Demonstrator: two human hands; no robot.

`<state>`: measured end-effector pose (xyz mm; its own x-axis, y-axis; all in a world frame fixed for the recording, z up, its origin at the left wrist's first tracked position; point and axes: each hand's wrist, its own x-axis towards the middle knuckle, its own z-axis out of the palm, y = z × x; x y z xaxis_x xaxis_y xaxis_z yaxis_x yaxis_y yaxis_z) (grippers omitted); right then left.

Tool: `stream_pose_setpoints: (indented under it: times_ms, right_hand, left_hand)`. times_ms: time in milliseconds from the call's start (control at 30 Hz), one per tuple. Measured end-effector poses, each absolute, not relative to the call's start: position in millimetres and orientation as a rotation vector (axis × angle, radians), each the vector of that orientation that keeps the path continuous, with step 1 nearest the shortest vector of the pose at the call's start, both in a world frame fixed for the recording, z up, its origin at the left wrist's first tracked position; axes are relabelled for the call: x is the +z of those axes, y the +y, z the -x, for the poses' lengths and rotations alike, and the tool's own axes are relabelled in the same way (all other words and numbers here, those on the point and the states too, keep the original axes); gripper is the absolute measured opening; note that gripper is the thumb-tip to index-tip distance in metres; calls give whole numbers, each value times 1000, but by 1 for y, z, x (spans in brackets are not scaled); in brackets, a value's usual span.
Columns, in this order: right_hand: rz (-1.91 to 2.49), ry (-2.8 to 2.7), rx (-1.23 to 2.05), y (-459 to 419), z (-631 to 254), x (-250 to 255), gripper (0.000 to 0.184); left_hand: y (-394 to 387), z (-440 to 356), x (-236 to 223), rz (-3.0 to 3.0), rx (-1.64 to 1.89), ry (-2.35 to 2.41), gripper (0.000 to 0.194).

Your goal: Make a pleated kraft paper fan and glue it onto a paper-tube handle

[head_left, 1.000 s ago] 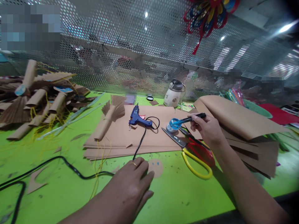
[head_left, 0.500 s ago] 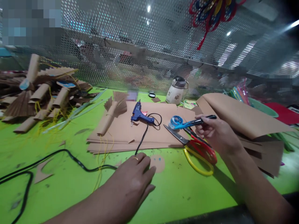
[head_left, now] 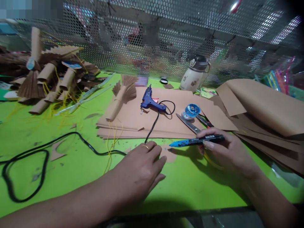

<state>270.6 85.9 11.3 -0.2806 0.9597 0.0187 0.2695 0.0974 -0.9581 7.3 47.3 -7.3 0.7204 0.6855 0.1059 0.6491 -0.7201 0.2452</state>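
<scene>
My right hand (head_left: 231, 155) grips a blue-tipped marker pen (head_left: 192, 141), its tip pointing left just above a small round brown paper disc (head_left: 170, 157). Blue marking shows on that disc, partly under the pen's tip. Flat on the green table lies my left hand (head_left: 140, 167), fingers stretched out beside the disc's left edge and holding nothing. Scissors (head_left: 188, 124) lie behind my right hand, which hides most of their handles. A small round blue-and-white tub (head_left: 192, 110) sits by their blades.
A blue glue gun (head_left: 153, 104) and a rolled paper figure (head_left: 117, 103) rest on stacked brown paper (head_left: 128, 130). Its black cord (head_left: 95, 151) crosses the left side. More paper figures (head_left: 47, 72) pile at left; a flask (head_left: 194, 76) stands behind. Large brown sheets (head_left: 268, 104) fill the right.
My right hand has brought the marker down and left from beside the blue tub to above the paper disc. My left hand stays by the disc. The whole view has shifted.
</scene>
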Motion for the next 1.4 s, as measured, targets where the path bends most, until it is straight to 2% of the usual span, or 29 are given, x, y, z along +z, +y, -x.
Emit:
stream_pose_setpoints:
  times_ms: [133,600,1400]
  right_hand:
    - [1255,-1804,1109,84,-270,12,15]
    - [1112,-2064,1049,81,-268,8,19]
    - [1059,-2118,1010,81,-265,8,22]
  left_hand:
    - [49,-7,-10,-2746,302,1054,26]
    - [49,-6,-12,-2734,271,1045,30]
    - [50,-7,-14,-2742,268,1039,30]
